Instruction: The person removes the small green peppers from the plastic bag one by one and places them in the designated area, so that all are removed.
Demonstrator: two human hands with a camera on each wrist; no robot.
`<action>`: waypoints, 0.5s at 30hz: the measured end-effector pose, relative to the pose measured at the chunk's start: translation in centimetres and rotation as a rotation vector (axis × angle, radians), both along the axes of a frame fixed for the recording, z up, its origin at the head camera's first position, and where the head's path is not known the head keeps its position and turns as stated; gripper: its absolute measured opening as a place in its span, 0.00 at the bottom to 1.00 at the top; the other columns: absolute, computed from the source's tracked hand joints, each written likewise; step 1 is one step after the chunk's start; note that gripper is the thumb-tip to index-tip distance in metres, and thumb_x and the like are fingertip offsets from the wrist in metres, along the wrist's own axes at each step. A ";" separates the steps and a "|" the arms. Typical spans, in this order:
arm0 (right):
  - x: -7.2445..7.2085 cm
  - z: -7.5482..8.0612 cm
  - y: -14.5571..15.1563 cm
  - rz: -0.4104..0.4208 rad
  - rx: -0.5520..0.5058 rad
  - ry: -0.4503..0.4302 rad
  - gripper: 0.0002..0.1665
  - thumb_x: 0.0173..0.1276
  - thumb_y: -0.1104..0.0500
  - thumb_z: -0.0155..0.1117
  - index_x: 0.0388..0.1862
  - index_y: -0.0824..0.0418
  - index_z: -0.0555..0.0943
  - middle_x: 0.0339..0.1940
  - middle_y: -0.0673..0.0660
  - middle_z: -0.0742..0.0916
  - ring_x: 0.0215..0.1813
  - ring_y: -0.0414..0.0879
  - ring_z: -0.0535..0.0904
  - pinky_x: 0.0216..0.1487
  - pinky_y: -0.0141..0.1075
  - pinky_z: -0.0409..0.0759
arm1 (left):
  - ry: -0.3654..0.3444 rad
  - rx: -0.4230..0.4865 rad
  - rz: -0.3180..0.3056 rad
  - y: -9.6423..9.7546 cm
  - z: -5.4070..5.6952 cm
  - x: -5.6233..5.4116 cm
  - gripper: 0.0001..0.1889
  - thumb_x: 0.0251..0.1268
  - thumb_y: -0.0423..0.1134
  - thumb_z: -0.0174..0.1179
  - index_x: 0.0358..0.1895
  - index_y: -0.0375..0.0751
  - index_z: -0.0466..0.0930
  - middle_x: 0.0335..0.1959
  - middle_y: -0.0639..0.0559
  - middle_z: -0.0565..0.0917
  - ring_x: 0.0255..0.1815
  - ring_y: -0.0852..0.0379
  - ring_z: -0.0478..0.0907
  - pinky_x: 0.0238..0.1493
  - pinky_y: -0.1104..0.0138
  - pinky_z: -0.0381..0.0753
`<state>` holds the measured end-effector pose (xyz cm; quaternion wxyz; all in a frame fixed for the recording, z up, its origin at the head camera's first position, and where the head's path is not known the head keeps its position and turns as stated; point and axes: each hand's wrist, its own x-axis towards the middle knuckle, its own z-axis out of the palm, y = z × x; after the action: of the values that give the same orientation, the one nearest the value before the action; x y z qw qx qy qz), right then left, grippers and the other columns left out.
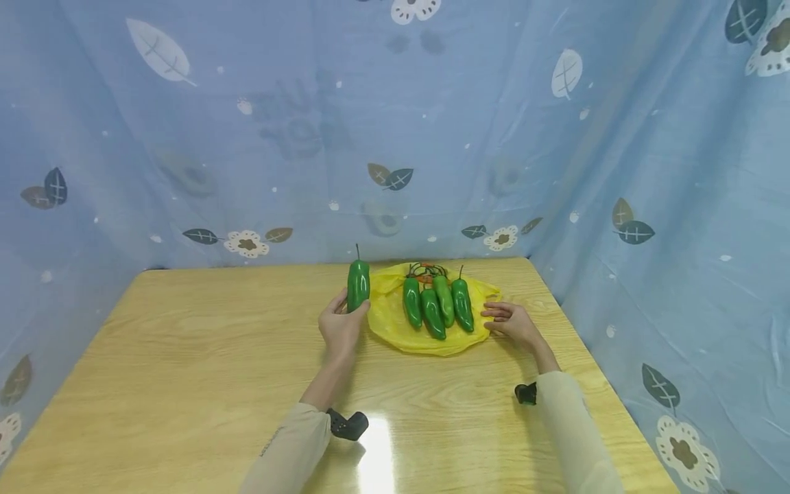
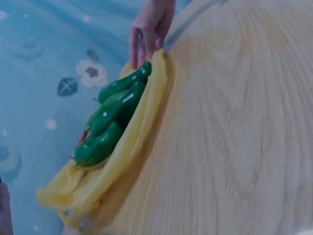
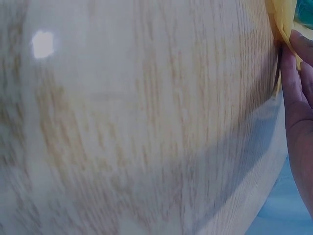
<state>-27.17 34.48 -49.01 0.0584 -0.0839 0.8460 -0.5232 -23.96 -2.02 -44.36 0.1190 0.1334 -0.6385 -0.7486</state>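
My left hand (image 1: 341,331) holds a long green pepper (image 1: 358,280) upright, stem up, just left of a yellow plastic bag (image 1: 395,331). Several more green peppers (image 1: 412,302) lie side by side on the bag, their stems pointing away from me. Something orange-red (image 1: 426,279) shows among thin dark stems behind them. At the bag's right edge, my right hand (image 1: 511,322) pinches the yellow plastic between thumb and fingers, as the right wrist view shows. Only a sliver of the left hand (image 2: 5,213) appears in the left wrist view; its pepper is mostly out of that frame.
A light wooden table (image 1: 204,357) extends left and in front of the bag. Blue patterned cloth (image 1: 308,137) hangs along its back and sides. Black wrist devices (image 1: 348,425) sit at both cuffs.
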 end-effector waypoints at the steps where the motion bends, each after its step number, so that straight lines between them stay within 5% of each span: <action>1: -0.1 -0.1 -0.2 0.005 -0.001 -0.004 0.32 0.66 0.67 0.63 0.66 0.75 0.66 0.57 0.73 0.79 0.61 0.67 0.72 0.57 0.40 0.78 | -0.003 0.004 0.006 -0.4 0.0 0.0 0.30 0.54 0.32 0.68 0.63 0.34 0.72 0.62 0.43 0.75 0.55 0.46 0.77 0.51 0.67 0.81; 7: -0.4 -0.3 -0.2 -0.015 -0.004 -0.021 0.32 0.65 0.68 0.64 0.66 0.74 0.67 0.57 0.72 0.79 0.60 0.65 0.73 0.51 0.30 0.80 | -0.038 -0.007 0.036 -2.4 -0.1 -0.3 0.32 0.54 0.35 0.68 0.64 0.34 0.71 0.63 0.43 0.74 0.55 0.48 0.77 0.49 0.72 0.80; 15: -0.4 -0.3 -0.1 -0.006 -0.031 -0.040 0.33 0.65 0.68 0.63 0.67 0.75 0.65 0.58 0.74 0.78 0.61 0.67 0.71 0.52 0.32 0.80 | -0.040 -0.035 0.098 -4.4 -0.5 -1.0 0.32 0.54 0.33 0.68 0.64 0.33 0.70 0.63 0.42 0.74 0.56 0.48 0.77 0.43 0.78 0.80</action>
<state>-27.58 34.42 -49.31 0.0723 -0.0718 0.8369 -0.5379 -25.00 -6.42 -44.87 0.1452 0.1774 -0.6464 -0.7278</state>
